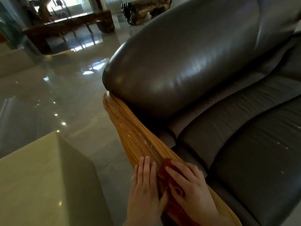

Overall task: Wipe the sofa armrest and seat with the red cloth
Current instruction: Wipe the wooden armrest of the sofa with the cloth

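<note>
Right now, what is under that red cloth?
The red cloth lies on the ribbed wooden armrest, pressed by the right hand. The wood directly beneath is covered.

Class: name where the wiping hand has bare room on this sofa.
Free: wooden armrest ahead of both hands, up to the leather bolster; seat cushion alongside. Crowded: near end, where left hand, right hand and red cloth bunch.

Glossy grained wooden armrest (130, 128), shiny smooth grey leather cushions (187, 62), soft red cloth (166, 170), polished reflective floor (57, 95)
</note>
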